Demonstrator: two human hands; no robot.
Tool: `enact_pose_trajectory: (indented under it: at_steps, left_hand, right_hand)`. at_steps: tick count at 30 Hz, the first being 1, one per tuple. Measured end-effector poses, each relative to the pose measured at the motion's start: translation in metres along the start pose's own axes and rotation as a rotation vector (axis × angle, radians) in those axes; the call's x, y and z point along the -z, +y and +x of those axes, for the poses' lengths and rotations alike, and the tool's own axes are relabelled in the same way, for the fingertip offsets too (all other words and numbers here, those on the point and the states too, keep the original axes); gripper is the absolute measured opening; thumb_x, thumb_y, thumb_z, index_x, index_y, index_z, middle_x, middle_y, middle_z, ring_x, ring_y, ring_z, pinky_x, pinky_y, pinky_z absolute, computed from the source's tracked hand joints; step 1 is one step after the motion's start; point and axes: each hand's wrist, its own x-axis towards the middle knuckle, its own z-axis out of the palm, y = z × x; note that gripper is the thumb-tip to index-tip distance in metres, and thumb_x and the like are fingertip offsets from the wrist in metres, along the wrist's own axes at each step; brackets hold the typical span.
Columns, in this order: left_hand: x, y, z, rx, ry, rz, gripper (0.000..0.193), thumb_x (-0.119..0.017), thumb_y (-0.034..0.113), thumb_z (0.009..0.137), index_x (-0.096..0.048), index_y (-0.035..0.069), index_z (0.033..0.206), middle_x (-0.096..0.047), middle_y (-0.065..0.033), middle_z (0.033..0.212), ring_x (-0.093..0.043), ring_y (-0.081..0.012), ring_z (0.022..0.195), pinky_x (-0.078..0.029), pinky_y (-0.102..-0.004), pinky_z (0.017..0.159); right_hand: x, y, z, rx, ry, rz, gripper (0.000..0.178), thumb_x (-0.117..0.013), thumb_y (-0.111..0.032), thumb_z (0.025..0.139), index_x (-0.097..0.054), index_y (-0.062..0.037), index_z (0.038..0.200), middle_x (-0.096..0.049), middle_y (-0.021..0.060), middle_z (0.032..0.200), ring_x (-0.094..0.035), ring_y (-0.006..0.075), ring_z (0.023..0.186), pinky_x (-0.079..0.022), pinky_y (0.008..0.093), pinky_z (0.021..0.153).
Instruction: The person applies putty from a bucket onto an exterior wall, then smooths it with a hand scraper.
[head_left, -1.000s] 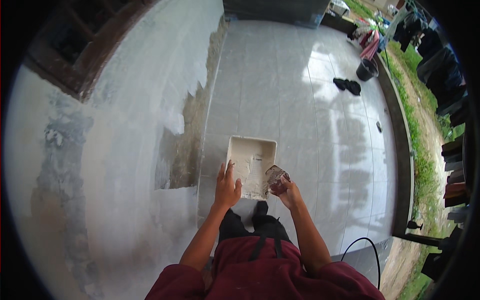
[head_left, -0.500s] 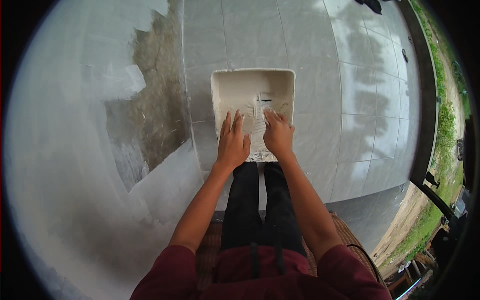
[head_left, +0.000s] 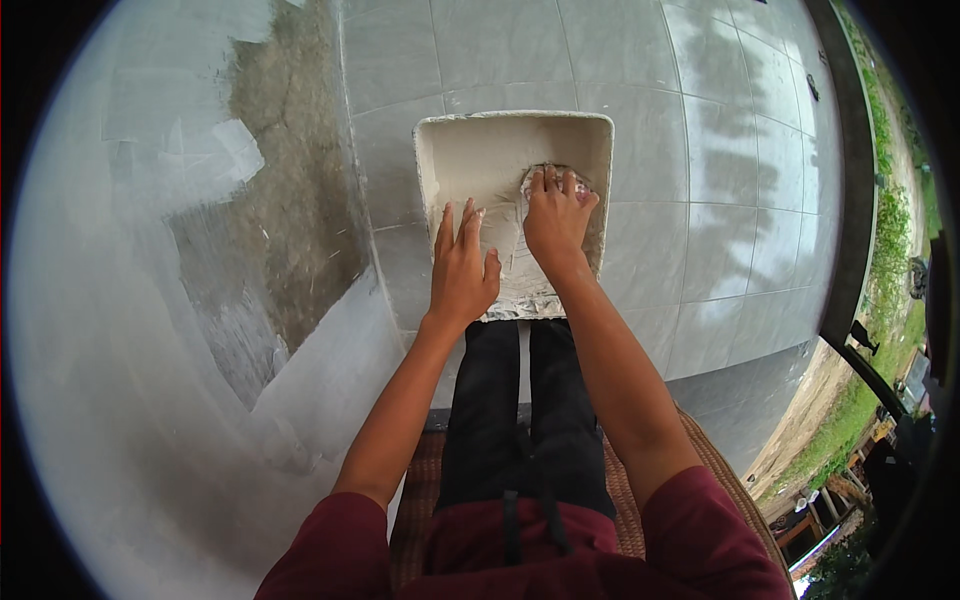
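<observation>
A pale, open-topped rectangular tub (head_left: 470,150), coated inside with off-white paste, stands in front of my legs. Inside its right half, my right hand (head_left: 557,220) has its fingers bent over a rounded, paste-smeared piece (head_left: 528,182) with pinkish patches; what it is I cannot make out. My left hand (head_left: 460,270) rests over the tub's left side, fingers stretched and thumb apart, with paste on the fingertips. Beside it, smeared paste (head_left: 505,235) covers the tub's bottom, and streaks run toward the near edge.
At left is a pale coated wall (head_left: 90,300) with a bare brownish patch (head_left: 300,200). Grey tiles (head_left: 640,150) lie beneath and right of the tub. A woven brown seat (head_left: 415,500) is under me. Grass (head_left: 885,260) borders the dark edge at far right.
My right hand has moved away from me and slightly right inside the tub, and the rounded piece under its fingers now shows. My left hand has stayed nearly in place.
</observation>
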Motion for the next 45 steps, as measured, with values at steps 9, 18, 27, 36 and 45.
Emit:
enact_pose_trajectory:
  at_steps: [9,18,27,36,45]
  left_hand:
    - [0.000,-0.002,-0.001,0.043,0.053,-0.046,0.057,-0.056,0.008,0.089,-0.039,-0.011,0.140,-0.041,-0.0292,0.150,-0.023,-0.0513,0.145,-0.023,-0.0548,0.119]
    - [0.000,0.000,-0.004,0.069,0.068,-0.044,0.064,-0.055,0.011,0.091,-0.032,-0.012,0.146,-0.042,-0.0290,0.149,-0.025,-0.0510,0.144,-0.023,-0.0538,0.119]
    - [0.006,0.000,-0.034,0.113,0.050,-0.043,0.065,-0.055,0.012,0.092,-0.031,-0.013,0.147,-0.045,-0.0303,0.145,-0.027,-0.0516,0.143,-0.025,-0.0532,0.118]
    - [0.036,0.022,-0.064,0.182,0.066,-0.002,0.060,-0.054,0.017,0.096,-0.035,-0.006,0.147,-0.047,-0.0255,0.146,-0.029,-0.0500,0.143,-0.027,-0.0535,0.116]
    - [0.096,0.083,-0.073,0.238,0.212,0.067,0.061,-0.053,0.018,0.095,-0.034,-0.010,0.146,-0.049,-0.0285,0.143,-0.033,-0.0536,0.139,-0.028,-0.0544,0.116]
  right_hand:
    - [0.000,-0.009,-0.061,0.081,-0.102,-0.074,0.047,-0.062,-0.010,0.081,-0.061,0.0001,0.127,-0.063,0.0120,0.132,-0.051,0.0262,0.128,-0.036,0.0612,0.092]
    - [0.010,0.002,-0.023,0.001,-0.048,0.038,0.042,-0.059,-0.010,0.083,-0.063,-0.0021,0.124,-0.064,0.0101,0.130,-0.055,0.0262,0.119,-0.038,0.0559,0.090]
    - [-0.011,-0.010,-0.124,0.100,-0.097,-0.110,0.051,-0.060,-0.012,0.084,-0.057,-0.0001,0.133,-0.059,0.0115,0.138,-0.051,0.0233,0.126,-0.038,0.0617,0.089]
    - [0.028,0.018,-0.154,-0.089,-0.459,0.335,0.050,-0.060,-0.007,0.080,-0.066,-0.0125,0.129,-0.069,0.0077,0.121,-0.060,0.0261,0.111,-0.044,0.0560,0.087]
    - [0.124,0.111,-0.119,-0.511,-1.018,2.018,0.043,-0.061,-0.006,0.087,-0.056,0.0020,0.128,-0.069,0.0146,0.112,-0.068,0.0300,0.097,-0.052,0.0417,0.081]
